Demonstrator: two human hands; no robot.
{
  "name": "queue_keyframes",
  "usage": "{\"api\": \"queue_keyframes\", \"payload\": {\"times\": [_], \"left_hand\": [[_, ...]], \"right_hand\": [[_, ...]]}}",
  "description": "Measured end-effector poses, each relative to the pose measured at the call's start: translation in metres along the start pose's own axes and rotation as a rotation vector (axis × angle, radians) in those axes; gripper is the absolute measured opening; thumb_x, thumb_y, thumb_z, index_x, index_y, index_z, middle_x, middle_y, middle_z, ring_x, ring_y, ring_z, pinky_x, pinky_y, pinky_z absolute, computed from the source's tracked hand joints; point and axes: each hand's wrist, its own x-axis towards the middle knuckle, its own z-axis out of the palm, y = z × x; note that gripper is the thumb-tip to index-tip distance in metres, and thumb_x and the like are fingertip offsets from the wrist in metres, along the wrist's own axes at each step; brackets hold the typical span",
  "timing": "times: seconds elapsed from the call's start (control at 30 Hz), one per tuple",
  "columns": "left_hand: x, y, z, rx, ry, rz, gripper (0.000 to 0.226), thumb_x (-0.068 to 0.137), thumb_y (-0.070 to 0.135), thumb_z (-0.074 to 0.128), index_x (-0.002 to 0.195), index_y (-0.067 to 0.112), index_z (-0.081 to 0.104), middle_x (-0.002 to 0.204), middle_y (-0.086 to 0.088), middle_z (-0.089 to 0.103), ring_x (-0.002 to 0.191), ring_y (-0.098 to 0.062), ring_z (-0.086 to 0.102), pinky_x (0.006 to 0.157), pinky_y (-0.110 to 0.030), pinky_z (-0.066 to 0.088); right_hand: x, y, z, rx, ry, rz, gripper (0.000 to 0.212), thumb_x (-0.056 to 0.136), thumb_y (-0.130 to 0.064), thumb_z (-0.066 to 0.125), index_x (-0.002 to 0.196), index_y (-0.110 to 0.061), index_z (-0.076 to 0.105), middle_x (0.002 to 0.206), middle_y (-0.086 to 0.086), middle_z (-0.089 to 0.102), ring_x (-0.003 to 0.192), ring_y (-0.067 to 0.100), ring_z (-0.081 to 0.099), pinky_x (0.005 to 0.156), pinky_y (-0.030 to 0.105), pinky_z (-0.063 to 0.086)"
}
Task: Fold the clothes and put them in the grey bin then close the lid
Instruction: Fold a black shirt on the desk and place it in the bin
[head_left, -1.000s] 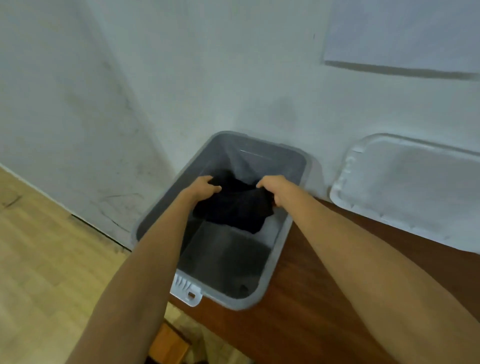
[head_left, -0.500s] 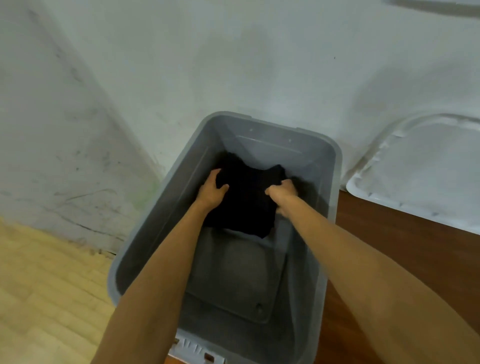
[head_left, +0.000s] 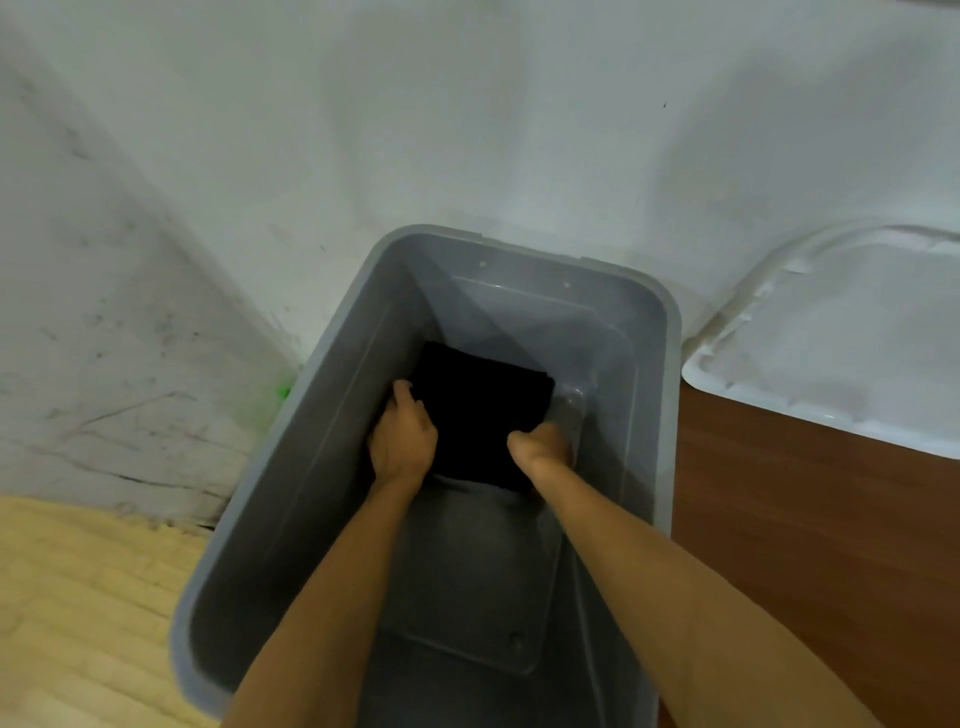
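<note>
- Head view: the grey bin stands open at the left edge of the desk, with its far end close to the wall.
- Head view: the black garment is folded into a flat, roughly square shape. It sits low inside the bin, at the far end of the bin floor. Its far edge is near the base of the far bin wall.
- Head view: the near half of the bin floor is bare grey plastic.
- Head view: the left hand is inside the bin at the garment's left edge. Its fingers are curled round that edge and grip it.
- Head view: the right hand is inside the bin at the garment's near right corner. The thumb lies on top of the cloth and holds the corner; the fingers are hidden below.
- Head view: both forearms reach down into the bin from the near side and are apart from each other.
- Head view: the pale lid lies at the far right of the desk, against the wall and apart from the bin.
- Head view: a light wooden floor shows to the left of the bin, below desk level.
</note>
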Motion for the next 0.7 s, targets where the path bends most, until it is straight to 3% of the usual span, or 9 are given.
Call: {"api": "queue_keyframes", "payload": {"times": [0.03,0.1,0.17,0.23,0.33,0.4,0.53,0.6,0.7], "left_hand": [[-0.005,0.001,0.0,0.042,0.02,0.025,0.033,0.105,0.019,0.045,0.136,0.007,0.045,0.115,-0.021,0.065,0.093,-0.044,0.066,0.07,-0.048,0.051],[-0.012,-0.002,0.005,0.134,-0.079,-0.035,0.043,0.103,0.017,0.046,0.144,0.007,0.038,0.126,-0.022,0.061,0.103,-0.044,0.065,0.078,-0.051,0.052],[-0.016,-0.01,0.011,0.185,-0.24,-0.14,0.059,0.101,0.015,0.049,0.155,0.008,0.026,0.144,-0.023,0.049,0.122,-0.044,0.058,0.094,-0.053,0.05],[-0.019,-0.014,0.015,0.214,-0.266,-0.138,0.067,0.1,0.014,0.052,0.158,0.009,0.02,0.149,-0.023,0.043,0.126,-0.042,0.055,0.095,-0.051,0.049],[-0.022,-0.01,0.02,0.31,-0.124,0.02,0.071,0.097,0.016,0.057,0.16,0.012,0.025,0.154,-0.02,0.04,0.13,-0.04,0.051,0.092,-0.05,0.052],[-0.016,-0.004,0.021,0.341,-0.059,0.142,0.071,0.094,0.019,0.059,0.159,0.014,0.031,0.158,-0.019,0.038,0.134,-0.039,0.048,0.096,-0.051,0.051],[0.005,0.008,0.03,0.366,-0.193,0.323,0.062,0.105,0.031,0.043,0.163,0.024,0.023,0.17,-0.012,0.015,0.156,-0.034,0.014,0.123,-0.053,0.022],[0.014,0.006,0.038,0.416,-0.259,0.354,0.06,0.109,0.039,0.033,0.164,0.031,0.013,0.172,-0.008,0.001,0.158,-0.031,-0.002,0.127,-0.051,0.008],[0.026,-0.008,0.055,0.445,-0.26,0.339,0.061,0.108,0.049,0.025,0.164,0.033,0.008,0.172,-0.01,-0.005,0.158,-0.035,-0.008,0.127,-0.054,0.004]], "right_hand": [[0.0,0.004,0.003,0.0,0.012,0.004,0.032,0.092,-0.028,0.061,0.115,-0.007,0.063,0.105,0.009,0.068,0.085,0.027,0.064,0.077,0.035,0.056],[-0.002,0.011,0.008,-0.025,-0.003,0.038,0.037,0.093,-0.027,0.062,0.125,-0.007,0.06,0.115,0.012,0.067,0.091,0.029,0.065,0.075,0.036,0.056],[-0.002,0.018,0.013,-0.054,0.001,0.076,0.047,0.095,-0.025,0.065,0.135,-0.005,0.05,0.127,0.015,0.061,0.106,0.033,0.065,0.083,0.039,0.057],[-0.004,0.021,0.017,-0.133,0.071,0.04,0.06,0.094,-0.028,0.068,0.142,-0.006,0.04,0.138,0.017,0.052,0.12,0.037,0.059,0.096,0.044,0.054],[-0.009,0.021,0.022,-0.428,0.351,-0.272,0.069,0.086,-0.029,0.072,0.143,-0.008,0.04,0.143,0.02,0.045,0.127,0.038,0.05,0.107,0.049,0.044],[-0.009,0.014,0.027,-0.567,0.401,-0.499,0.076,0.085,-0.027,0.071,0.149,-0.006,0.037,0.153,0.024,0.038,0.135,0.042,0.042,0.114,0.053,0.036],[0.009,-0.002,0.041,-0.696,0.243,-0.658,0.078,0.099,-0.03,0.056,0.161,-0.005,0.017,0.168,0.024,0.007,0.154,0.043,0.01,0.126,0.055,0.009],[0.022,-0.003,0.047,-0.725,0.224,-0.671,0.077,0.103,-0.036,0.047,0.163,-0.007,0.009,0.169,0.023,-0.003,0.156,0.042,-0.002,0.126,0.055,0.0],[0.045,0.006,0.05,-0.739,0.225,-0.704,0.083,0.103,-0.048,0.044,0.164,-0.007,0.006,0.168,0.026,-0.008,0.155,0.043,-0.009,0.125,0.056,-0.006]]}}
